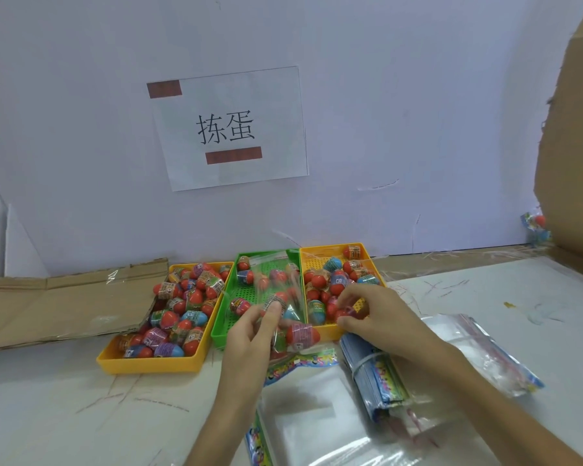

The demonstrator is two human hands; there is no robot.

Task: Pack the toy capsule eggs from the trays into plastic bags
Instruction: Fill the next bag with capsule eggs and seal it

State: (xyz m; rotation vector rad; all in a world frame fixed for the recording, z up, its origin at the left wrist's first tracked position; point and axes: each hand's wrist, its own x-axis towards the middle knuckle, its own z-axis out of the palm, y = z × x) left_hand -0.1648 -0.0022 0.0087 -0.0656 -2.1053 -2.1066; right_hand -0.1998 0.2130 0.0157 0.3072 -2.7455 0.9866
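Three trays stand side by side against the wall: a yellow tray on the left heaped with capsule eggs, a green tray in the middle with a few eggs, and a second yellow tray on the right with several eggs. My left hand holds a clear plastic bag upright over the green tray; a pink-banded red egg sits low in the bag. My right hand reaches over the right yellow tray with its fingers closed on a red egg.
A banded stack of printed cards and loose clear bags lie near the front. More bags lie at the right. Flattened cardboard lies left; a cardboard wall rises on the right. A paper sign hangs on the wall.
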